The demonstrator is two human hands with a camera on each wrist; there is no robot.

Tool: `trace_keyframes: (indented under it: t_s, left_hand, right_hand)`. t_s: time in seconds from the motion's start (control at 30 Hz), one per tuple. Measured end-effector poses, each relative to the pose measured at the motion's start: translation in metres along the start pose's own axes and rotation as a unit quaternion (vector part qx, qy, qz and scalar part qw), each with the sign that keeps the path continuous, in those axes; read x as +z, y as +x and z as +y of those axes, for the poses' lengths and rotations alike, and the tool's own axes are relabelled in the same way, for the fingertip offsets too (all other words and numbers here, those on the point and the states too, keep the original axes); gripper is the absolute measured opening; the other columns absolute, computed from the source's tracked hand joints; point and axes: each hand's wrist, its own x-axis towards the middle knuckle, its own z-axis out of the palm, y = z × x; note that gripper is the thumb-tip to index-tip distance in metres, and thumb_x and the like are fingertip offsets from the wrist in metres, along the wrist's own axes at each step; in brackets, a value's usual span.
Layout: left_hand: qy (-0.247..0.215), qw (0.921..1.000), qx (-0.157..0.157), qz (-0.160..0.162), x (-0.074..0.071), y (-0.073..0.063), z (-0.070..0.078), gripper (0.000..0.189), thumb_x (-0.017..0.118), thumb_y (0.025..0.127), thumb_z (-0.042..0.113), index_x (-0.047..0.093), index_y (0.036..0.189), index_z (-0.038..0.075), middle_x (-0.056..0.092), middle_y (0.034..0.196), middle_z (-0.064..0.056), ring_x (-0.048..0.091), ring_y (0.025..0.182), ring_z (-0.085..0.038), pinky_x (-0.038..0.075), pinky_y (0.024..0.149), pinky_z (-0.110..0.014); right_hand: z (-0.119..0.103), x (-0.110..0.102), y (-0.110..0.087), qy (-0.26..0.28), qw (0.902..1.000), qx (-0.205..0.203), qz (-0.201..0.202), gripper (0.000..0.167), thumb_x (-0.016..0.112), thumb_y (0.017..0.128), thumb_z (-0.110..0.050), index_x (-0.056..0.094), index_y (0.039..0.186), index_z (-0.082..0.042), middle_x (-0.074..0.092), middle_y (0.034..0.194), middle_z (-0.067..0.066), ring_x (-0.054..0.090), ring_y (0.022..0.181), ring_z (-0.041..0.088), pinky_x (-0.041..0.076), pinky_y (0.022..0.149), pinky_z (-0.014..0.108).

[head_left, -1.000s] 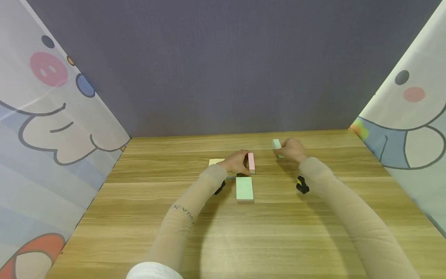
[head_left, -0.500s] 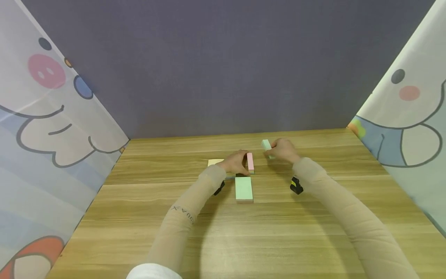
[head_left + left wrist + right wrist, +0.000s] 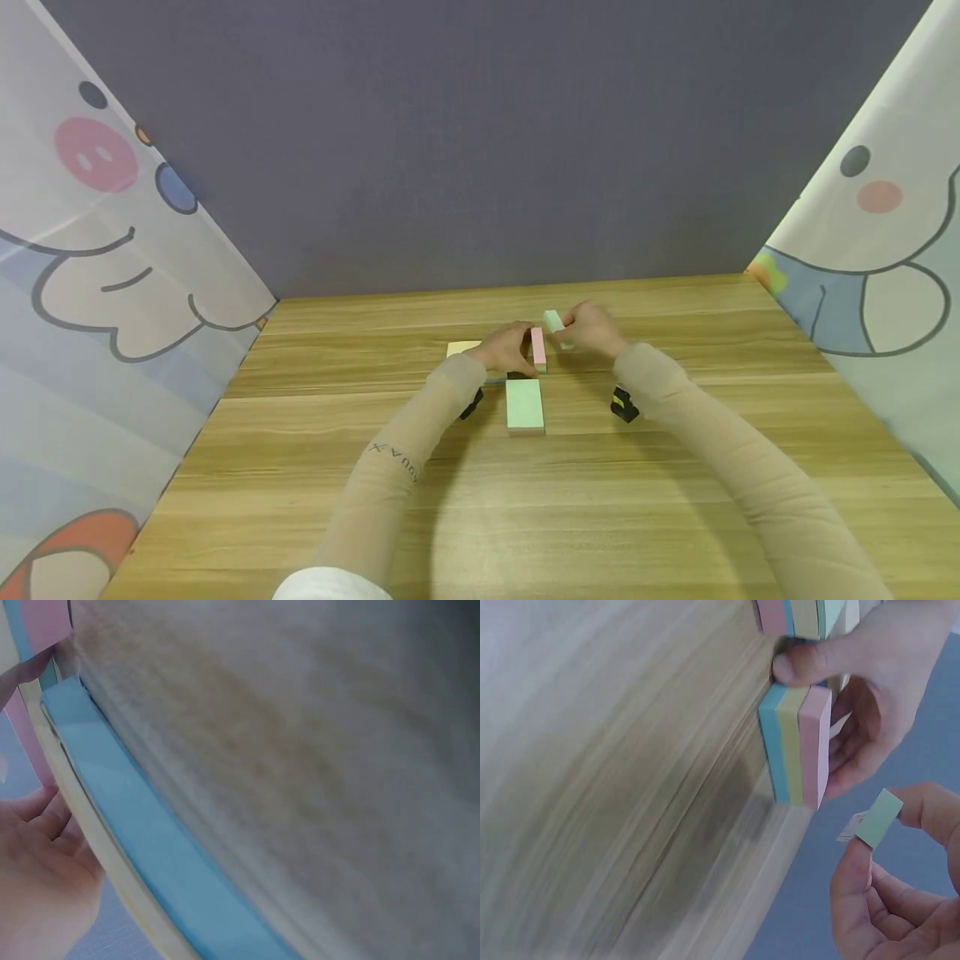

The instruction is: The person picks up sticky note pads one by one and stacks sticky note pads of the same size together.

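My right hand [image 3: 592, 327] pinches a narrow green sticky note pad [image 3: 557, 325] between thumb and fingers, just above the table. In the right wrist view this pad shows a pale printed strip behind it. My left hand [image 3: 504, 348] holds a stack of narrow sticky note pads [image 3: 795, 746] by its ends, standing on the table: blue at the bottom, then yellow, with pink on top. The green pad is to the right of that stack, apart from it. Close to the left wrist camera lies a blue pad [image 3: 142, 810] on its pale neighbour.
A larger green pad [image 3: 525, 406] tops a pile nearer to me, with pink, blue and yellow layers visible from the right wrist. Left of my left hand lies a yellow pad [image 3: 463, 347], partly covered. A dark wall [image 3: 495, 167] rises behind the wooden table [image 3: 337, 467].
My right hand has moved left with the narrow green pad, and slightly nearer to me, toward the narrow stack. My left hand keeps its place on that stack.
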Motion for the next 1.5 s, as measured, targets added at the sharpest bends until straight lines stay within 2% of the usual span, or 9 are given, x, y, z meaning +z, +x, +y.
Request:
trace_keyframes:
  t_s: [0.1,0.33,0.5,0.73,0.83,1.1,1.27,1.33,1.5]
  left_hand:
    - [-0.008,0.9999,0.01,0.003,0.0,0.0,0.0,0.084,0.079,0.069,0.035,0.036,0.139,0.014,0.046,0.131,-0.002,0.048,0.113,-0.017,0.043,0.095,-0.032]
    - [-0.03,0.9994,0.018,0.003,0.002,0.0,-0.004,0.082,0.08,0.069,0.033,0.038,0.138,0.016,0.046,0.133,-0.002,0.047,0.115,-0.016,0.042,0.096,-0.032]
    - [-0.037,0.9991,0.018,0.001,0.003,0.0,-0.005,0.077,0.08,0.069,0.032,0.041,0.134,0.017,0.049,0.125,0.0,0.05,0.104,-0.015,0.045,0.089,-0.03]
    - [-0.034,0.9994,0.003,0.001,0.001,-0.002,-0.003,0.085,0.079,0.069,0.033,0.034,0.14,0.015,0.044,0.135,-0.001,0.044,0.122,-0.019,0.04,0.101,-0.034]
    - [-0.033,0.9994,-0.001,0.0,0.001,-0.003,-0.003,0.087,0.079,0.069,0.033,0.033,0.14,0.014,0.043,0.137,-0.002,0.043,0.124,-0.02,0.039,0.102,-0.035]
    - [-0.029,0.9995,0.009,-0.001,0.001,-0.002,-0.004,0.083,0.079,0.07,0.034,0.036,0.137,0.013,0.043,0.136,-0.003,0.045,0.12,-0.02,0.04,0.1,-0.034]
    - [-0.032,0.9994,0.01,0.0,0.0,-0.002,-0.003,0.075,0.079,0.07,0.033,0.041,0.132,0.013,0.046,0.132,-0.003,0.047,0.116,-0.019,0.042,0.098,-0.035]
    - [-0.031,0.9994,0.011,0.002,0.0,-0.001,-0.003,0.073,0.079,0.069,0.033,0.043,0.129,0.014,0.046,0.131,-0.003,0.047,0.116,-0.019,0.042,0.098,-0.035]
    - [-0.031,0.9994,0.014,0.003,0.0,0.0,-0.004,0.074,0.08,0.069,0.035,0.043,0.13,0.016,0.045,0.132,-0.002,0.046,0.117,-0.019,0.041,0.098,-0.035]
  right_hand:
    - [-0.004,0.004,-0.001,0.005,1.0,-0.002,-0.008,0.025,0.066,0.08,-0.023,0.067,0.091,0.0,0.064,0.078,0.006,0.049,0.061,0.013,0.04,0.051,0.021]
    - [-0.007,0.013,0.001,0.014,0.9998,-0.004,-0.011,0.023,0.066,0.08,-0.022,0.066,0.086,0.0,0.06,0.071,0.004,0.043,0.054,0.01,0.036,0.048,0.02]
    - [-0.01,0.02,0.002,-0.002,0.9999,-0.006,-0.015,0.021,0.065,0.081,-0.021,0.065,0.085,0.0,0.059,0.07,0.002,0.043,0.053,0.009,0.036,0.047,0.02]
    - [-0.013,0.026,0.004,-0.018,0.9998,-0.002,-0.009,0.019,0.066,0.082,-0.018,0.066,0.084,0.001,0.058,0.068,0.004,0.044,0.052,0.011,0.036,0.047,0.02]
    - [-0.013,0.028,0.006,-0.022,0.9997,-0.004,-0.006,0.02,0.066,0.081,-0.018,0.067,0.084,0.001,0.06,0.071,0.005,0.045,0.055,0.012,0.037,0.049,0.02]
    - [-0.013,0.033,0.008,-0.01,0.9999,0.002,-0.01,0.019,0.067,0.081,-0.017,0.067,0.086,0.002,0.057,0.069,0.003,0.042,0.055,0.012,0.034,0.048,0.019]
    - [-0.014,0.035,0.008,0.003,0.9999,0.002,-0.013,0.015,0.066,0.081,-0.016,0.063,0.076,-0.002,0.042,0.054,-0.003,0.034,0.046,0.008,0.027,0.043,0.018]
    - [-0.014,0.036,0.008,0.003,0.9999,0.001,-0.013,0.017,0.066,0.082,-0.017,0.06,0.074,-0.002,0.037,0.052,-0.004,0.031,0.045,0.007,0.026,0.042,0.018]
    - [-0.015,0.038,0.009,0.002,0.9999,0.005,-0.017,0.019,0.066,0.083,-0.018,0.063,0.084,0.0,0.043,0.059,-0.003,0.036,0.05,0.009,0.031,0.045,0.018]
